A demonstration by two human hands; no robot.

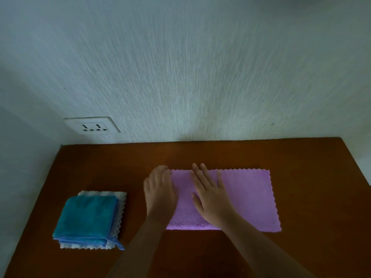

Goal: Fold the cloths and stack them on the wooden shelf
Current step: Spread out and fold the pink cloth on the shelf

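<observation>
At the bottom of the frame, two bare forearms over the wooden shelf [200, 255], reaching up toward mid-frame. Just above, right hand [210, 197] laid flat on the purple cloth [249, 197], fingers straight and a little spread, pressing rather than gripping. Beside it, left hand [159, 189] at the cloth's left edge, fingertips bent down near the far left corner; pinching the hem or only resting on it, cannot tell through the blur. Purple cloth spread as a long rectangle across the centre and right of the frame, seemingly folded once along its near edge, so probably halfway: another fold left, then the move onto the pile. At lower left, well apart from the hands, a finished pile: blue cloth [86, 217] folded square on top of a white cloth [121, 207], zigzag hem showing at the right and near sides. Judged from that, at least two done and stacked, one in hand, no other loose cloth in view. Path from purple cloth to pile judged unobstructed. Farther up, left of centre, a wall socket [92, 126] just above the shelf's back edge; beyond, pale textured wall [200, 67] filling the upper half.
</observation>
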